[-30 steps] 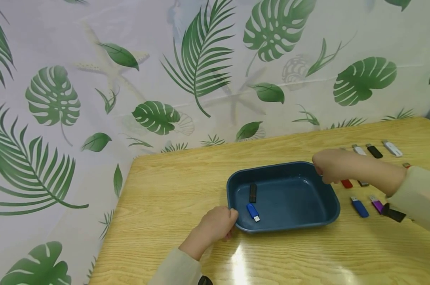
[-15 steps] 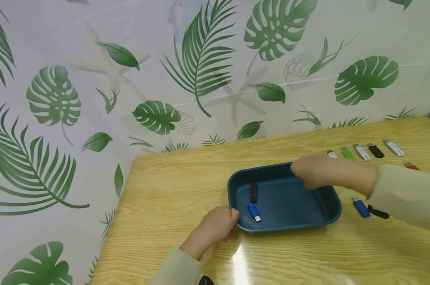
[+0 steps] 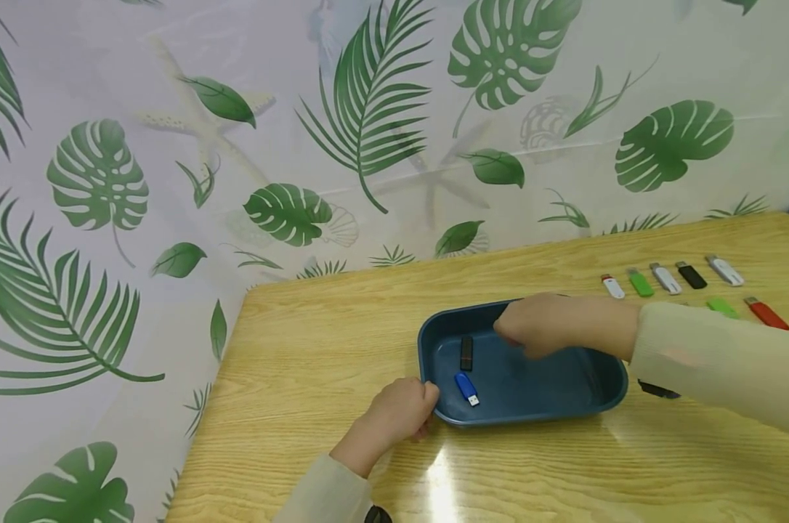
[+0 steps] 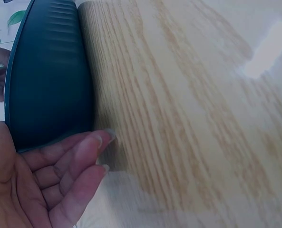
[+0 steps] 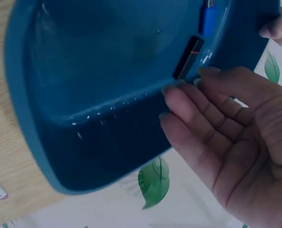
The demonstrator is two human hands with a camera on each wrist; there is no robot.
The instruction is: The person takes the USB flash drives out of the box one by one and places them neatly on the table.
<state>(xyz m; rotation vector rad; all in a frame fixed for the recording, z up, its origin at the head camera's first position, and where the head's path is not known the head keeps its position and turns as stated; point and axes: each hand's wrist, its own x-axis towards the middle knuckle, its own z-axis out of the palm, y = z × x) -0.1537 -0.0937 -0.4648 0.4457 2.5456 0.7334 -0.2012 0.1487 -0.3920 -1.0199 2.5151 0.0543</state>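
A dark blue plastic tray (image 3: 532, 418) sits on the wooden table. My left hand (image 3: 397, 407) grips its near left corner, the thumb at the rim and the fingers against the outside wall. Inside the tray, toward its left end, lie a black USB stick (image 3: 466, 354) and a blue USB stick (image 3: 466, 388) with its metal plug bared. Over the tray's far side hovers my right hand (image 3: 538, 323), fingers curved and thumb close to the fingertips. In the right wrist view its fingertips (image 5: 167, 90) appear near the black stick; whether they pinch anything is hidden.
Right of the tray, more USB sticks lie in rows: a white one with a red end (image 3: 612, 286), a green one (image 3: 640, 282), a black one (image 3: 692, 275) and a red one (image 3: 767, 314), among others. My right sleeve (image 3: 715, 363) covers part of that area. A leaf-patterned cloth (image 3: 368, 131) hangs behind.
My right hand has moved left from the tray's right end to over its middle, uncovering sticks at the upper right. The left hand, the tray and the two sticks in it stay put.
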